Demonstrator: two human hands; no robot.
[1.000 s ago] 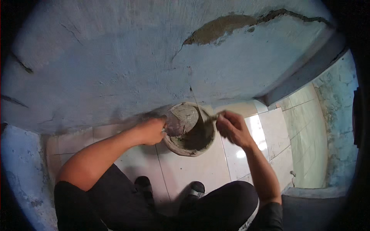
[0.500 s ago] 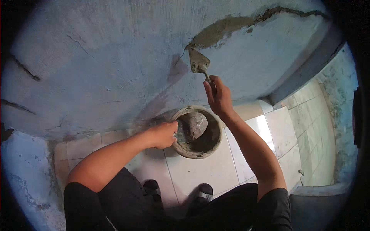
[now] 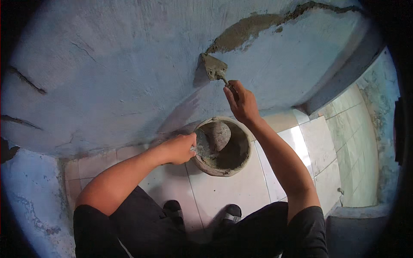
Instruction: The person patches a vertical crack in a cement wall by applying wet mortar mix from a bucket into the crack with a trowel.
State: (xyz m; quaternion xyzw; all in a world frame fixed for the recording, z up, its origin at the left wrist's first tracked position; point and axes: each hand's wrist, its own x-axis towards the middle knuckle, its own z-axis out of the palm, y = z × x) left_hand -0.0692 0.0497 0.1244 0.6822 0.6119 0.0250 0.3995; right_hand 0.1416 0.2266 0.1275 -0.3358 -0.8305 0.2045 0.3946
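Trousers (image 3: 254, 234), dark, spread along the lower edge, well below both grips. Beyond, feet (image 3: 232, 210) on pale floor tiles (image 3: 213, 191), one below the left grip, one below and right of it.

Left hand (image 3: 180, 149): fingers curled in at the left rim of a mortar-smeared bucket (image 3: 224, 172); impossible to tell whether closed on the rim or on something just inside. Right of that grip, within the bucket, a rounded grey piece (image 3: 218, 136).

Right hand (image 3: 242, 103): fingers wrapped firmly around the handle of a mortar-coated trowel (image 3: 214, 66). Blade beyond the grip, up and left, tip at or just beside the lower left end of a grey-brown patch (image 3: 241, 34); contact too fine to tell.

Farther past that grip, on the blue wall (image 3: 142, 69), the patch itself, rising to the right. Looks partly done: filled along the broad left stretch, edges rough. Seems left undone: a dark crack (image 3: 316, 5) running on from the patch, up and right of the right grip. Also unfilled, well left of both grips, dark gashes (image 3: 26, 80).
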